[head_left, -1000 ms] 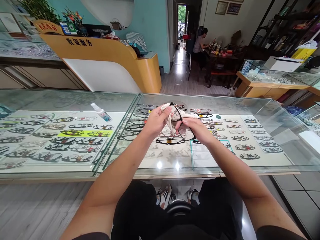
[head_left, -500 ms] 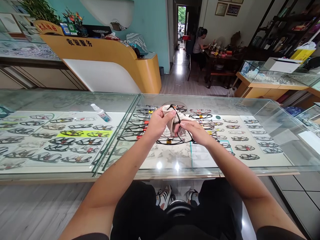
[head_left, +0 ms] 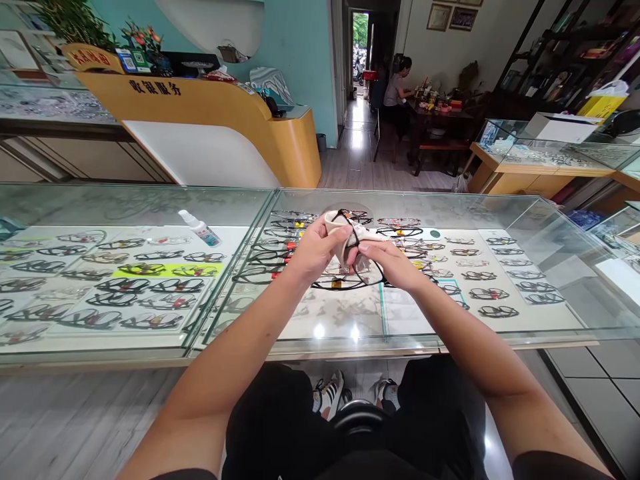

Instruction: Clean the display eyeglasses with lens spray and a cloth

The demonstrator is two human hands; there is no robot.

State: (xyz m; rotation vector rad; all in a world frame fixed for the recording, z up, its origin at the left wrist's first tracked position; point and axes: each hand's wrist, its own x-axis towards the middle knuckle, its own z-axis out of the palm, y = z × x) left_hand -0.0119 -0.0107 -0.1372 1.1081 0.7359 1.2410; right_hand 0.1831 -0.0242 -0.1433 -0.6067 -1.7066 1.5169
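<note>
Wiping seemingly unfinished, the left hand (head_left: 315, 249) pinches off-white fabric cloth (head_left: 332, 221) over black-rimmed eyeglasses (head_left: 355, 235) gripped by the right hand (head_left: 389, 261).

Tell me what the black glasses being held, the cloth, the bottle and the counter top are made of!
Glasses: perhaps plastic, since the rims look dark and smooth; painted metal is possible.
Cloth: probably woven fabric, matt and pale, bunched in soft folds.
Bottle: likely plastic, smooth and white.
Counter top: shiny, see-through glass with greenish edges.

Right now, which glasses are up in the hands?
The black glasses between the left hand and right hand, with a pale cloth against them. The others lie in glass cases.
</note>
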